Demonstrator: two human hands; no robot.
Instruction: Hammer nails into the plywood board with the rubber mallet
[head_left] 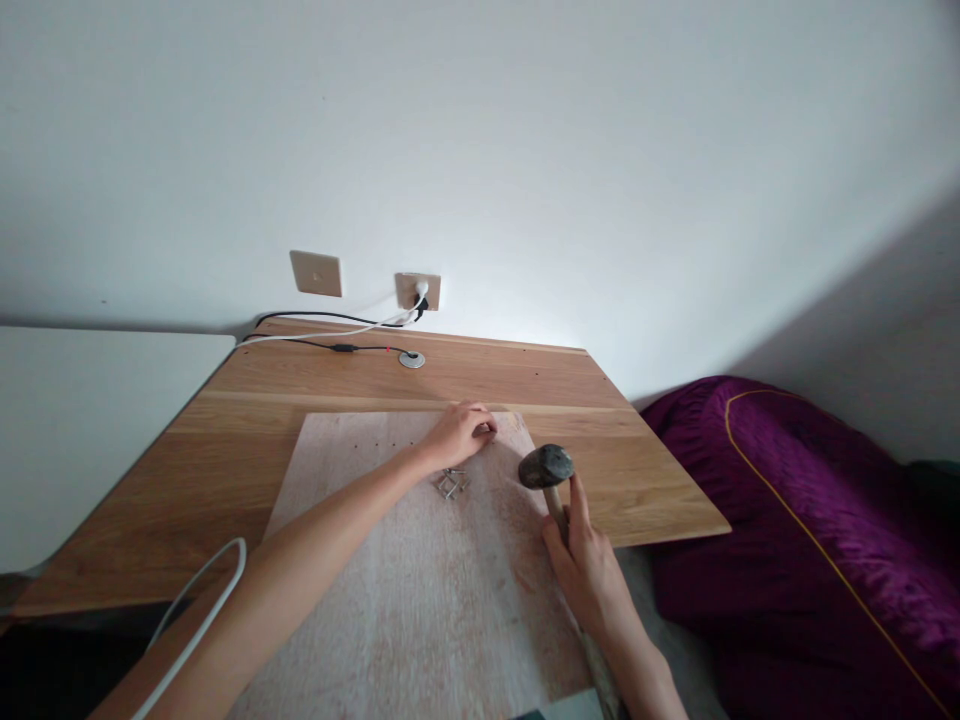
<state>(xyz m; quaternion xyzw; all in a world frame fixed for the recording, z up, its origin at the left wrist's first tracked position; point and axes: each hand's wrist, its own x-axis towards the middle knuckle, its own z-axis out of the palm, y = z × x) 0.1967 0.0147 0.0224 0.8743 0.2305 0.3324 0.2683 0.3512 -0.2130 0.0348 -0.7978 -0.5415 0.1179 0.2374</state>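
Observation:
My left hand rests at the far part of a pale wooden board, its fingertips pinched together close to the surface. What they hold, if anything, is too small to make out. My right hand grips a hammer high on its wooden handle, just under the dark head. The hammer head is above the board's right edge, to the right of my left hand. A small pile of nails lies on the board below my left wrist. Several small dark dots form a row left of that hand.
The board lies on a wooden desk against a white wall. Cables run from a wall socket past a round grommet. A white surface adjoins at left; purple fabric bulges at right. A white cable loop crosses my left forearm.

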